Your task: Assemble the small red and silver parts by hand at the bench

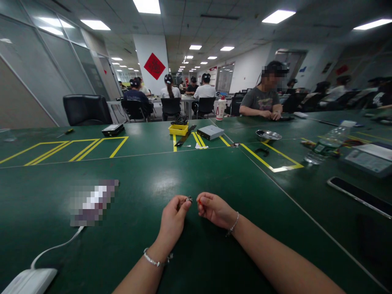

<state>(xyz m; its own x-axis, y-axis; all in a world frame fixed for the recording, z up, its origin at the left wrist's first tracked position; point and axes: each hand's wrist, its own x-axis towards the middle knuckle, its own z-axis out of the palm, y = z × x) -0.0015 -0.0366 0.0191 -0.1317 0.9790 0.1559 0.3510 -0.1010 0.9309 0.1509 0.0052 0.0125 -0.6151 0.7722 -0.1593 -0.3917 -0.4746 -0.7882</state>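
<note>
My left hand (173,216) is closed, its thumb and forefinger pinching a small silvery metal part (190,199) too tiny to name. Just to its right, my right hand (216,209) is also closed in a pinch. A bit of something orange (200,201) shows at its fingertips; its kind cannot be made out. A narrow gap separates the two sets of fingertips. Both hands are low over the green tabletop (147,183), and each wrist wears a bracelet.
Left lies a phone (94,203), its cable running to a white power bank (30,281). Another phone (361,195) and a plastic bottle (329,145) are at right. Farther back are a yellow tray (178,130), a grey box (210,132) and a metal bowl (268,135). A person sits across.
</note>
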